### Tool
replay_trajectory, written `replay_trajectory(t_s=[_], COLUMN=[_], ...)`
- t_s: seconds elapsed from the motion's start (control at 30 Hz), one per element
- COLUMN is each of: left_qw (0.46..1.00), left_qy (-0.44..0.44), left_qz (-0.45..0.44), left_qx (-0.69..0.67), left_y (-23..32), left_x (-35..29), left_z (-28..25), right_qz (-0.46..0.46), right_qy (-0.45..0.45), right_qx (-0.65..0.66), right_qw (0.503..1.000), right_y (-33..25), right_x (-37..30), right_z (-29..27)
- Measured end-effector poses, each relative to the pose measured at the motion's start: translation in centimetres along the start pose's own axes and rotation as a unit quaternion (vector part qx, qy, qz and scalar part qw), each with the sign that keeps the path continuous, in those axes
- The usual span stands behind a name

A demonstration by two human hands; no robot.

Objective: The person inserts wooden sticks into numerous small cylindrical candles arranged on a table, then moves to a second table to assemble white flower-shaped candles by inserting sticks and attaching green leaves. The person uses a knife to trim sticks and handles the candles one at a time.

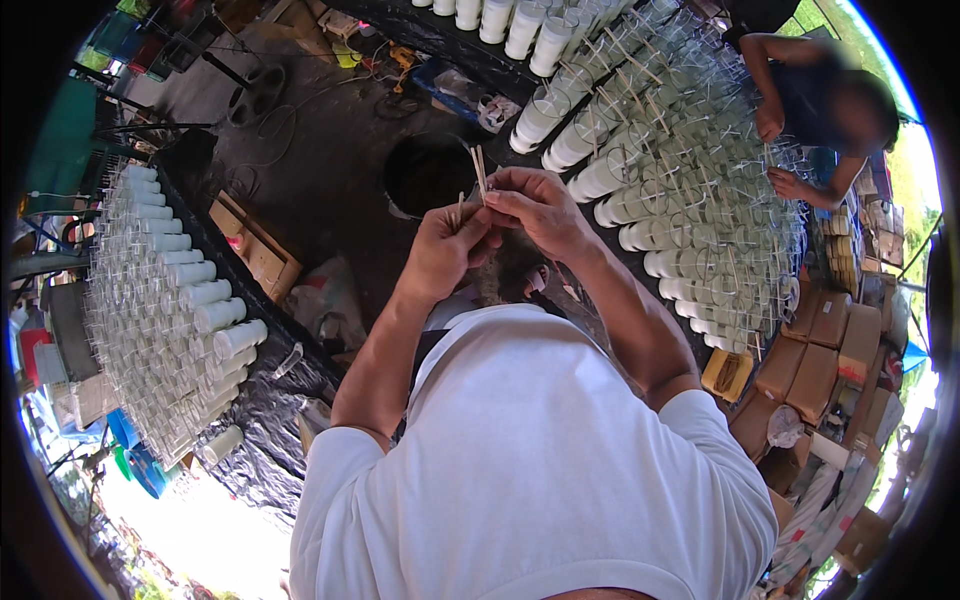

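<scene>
My right hand (541, 208) pinches a few thin wooden sticks (479, 170) that point upward from between thumb and fingers. Just beside it, my left hand (442, 252) is closed around more sticks, whose tips (461, 203) poke out above the thumb. Both hands meet in front of my chest, almost touching. To the right of them stand rows of glass jars (590, 180) partly filled with white wax, many with similar sticks lying across their rims. The lower ends of the sticks are hidden by my fingers.
More wax-filled jars (235, 340) crowd a black-covered table on the left. A dark round tub (425, 170) sits on the floor ahead. Another person (820, 110) reaches over the right-hand jars. Cardboard boxes (810, 350), a yellow container (727, 374) and an open carton (255, 245) lie around.
</scene>
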State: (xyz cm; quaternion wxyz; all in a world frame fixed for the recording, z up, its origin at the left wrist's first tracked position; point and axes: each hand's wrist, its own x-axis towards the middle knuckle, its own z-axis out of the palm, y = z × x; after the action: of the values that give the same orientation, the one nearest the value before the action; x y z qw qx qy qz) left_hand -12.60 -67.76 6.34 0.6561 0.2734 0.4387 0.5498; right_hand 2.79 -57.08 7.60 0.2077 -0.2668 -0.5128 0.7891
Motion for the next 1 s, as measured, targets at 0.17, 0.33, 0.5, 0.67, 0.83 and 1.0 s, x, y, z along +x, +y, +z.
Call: replay_trajectory(t_s=[0.17, 0.33, 0.5, 0.67, 0.83, 1.0], left_qw=[0.951, 0.975, 0.977, 0.968, 0.977, 0.973], left_qy=[0.127, 0.126, 0.149, 0.156, 0.178, 0.220], left_qz=[0.128, 0.051, 0.066, 0.065, 0.022, -0.009], left_qx=[0.249, 0.179, 0.140, 0.188, 0.116, -0.069], left_y=[-0.2, 1.5, 0.6, -1.4, -2.0, -1.1], left_x=[-0.5, -1.6, -2.0, -2.5, -2.0, -1.2], left_z=[0.2, 0.2, -0.1, -1.3, -3.1, -5.3], right_qz=[-0.024, -0.030, -0.037, -0.001, 0.073, 0.144], right_qy=[-0.005, -0.008, 0.025, 0.046, 0.039, -0.003], right_qx=[-0.043, -0.046, -0.031, 0.002, 0.095, 0.057], right_qw=[0.999, 0.998, 0.999, 0.999, 0.992, 0.988], right_y=[0.5, 0.7, 1.3, 3.4, 5.3, 5.3], right_x=[1.2, 1.8, 2.0, 2.5, 4.6, 7.1], right_z=[1.0, 1.9, 3.5, 4.2, 4.4, 4.5])
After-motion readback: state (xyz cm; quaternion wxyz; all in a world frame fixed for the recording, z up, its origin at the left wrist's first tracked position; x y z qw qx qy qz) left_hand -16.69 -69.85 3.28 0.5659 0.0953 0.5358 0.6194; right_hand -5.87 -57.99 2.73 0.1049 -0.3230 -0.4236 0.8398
